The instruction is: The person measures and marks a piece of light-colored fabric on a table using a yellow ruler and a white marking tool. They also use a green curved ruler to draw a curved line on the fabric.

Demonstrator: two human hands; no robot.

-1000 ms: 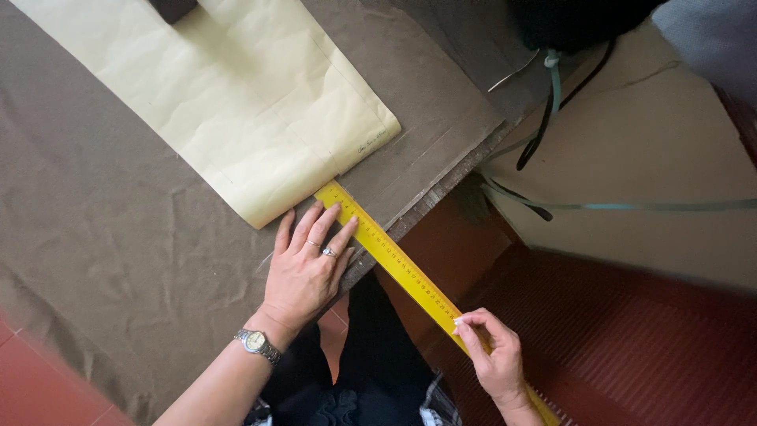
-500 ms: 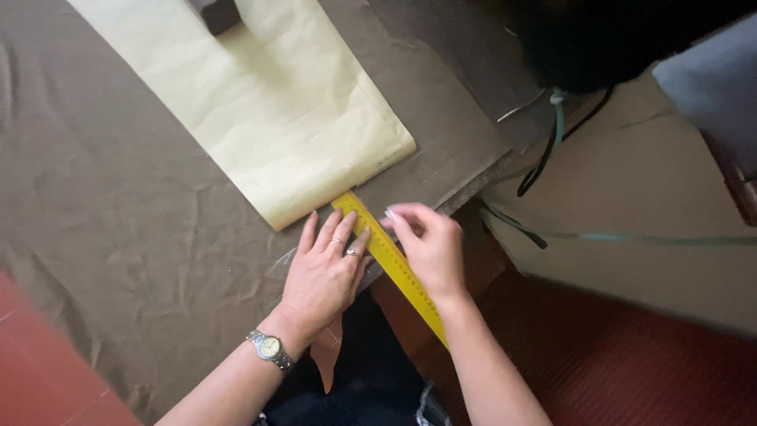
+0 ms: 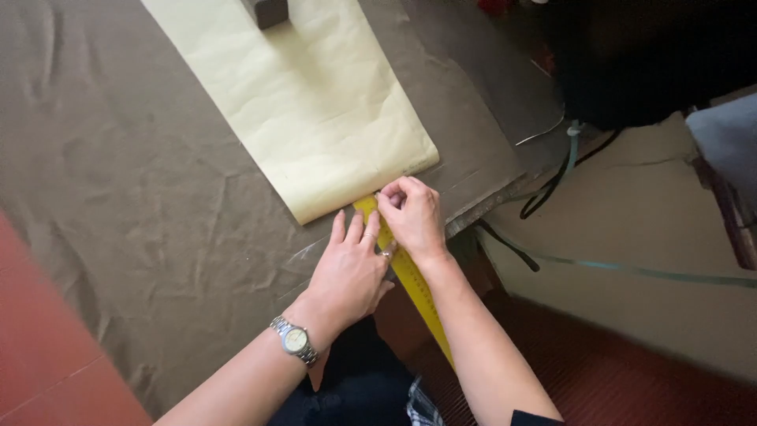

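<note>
1. Lining up the yellow ruler (image 3: 410, 276) against the cream paper's (image 3: 315, 118) 6 o'clock edge on the cloth-covered counter (image 3: 142, 221).
2. Left hand (image 3: 347, 272) presses flat, grasping nothing; right hand (image 3: 412, 214) pinches the ruler's tip.
3. Next likely calls for a steady ruler.

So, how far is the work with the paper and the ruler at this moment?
Done: the cream paper lies flat on the brown cloth, with a dark block on its far end. In hand: the left hand presses the yellow ruler down, and the right hand pinches at the paper's near edge. Left: no drawn line or cut shows on the paper yet.
</note>
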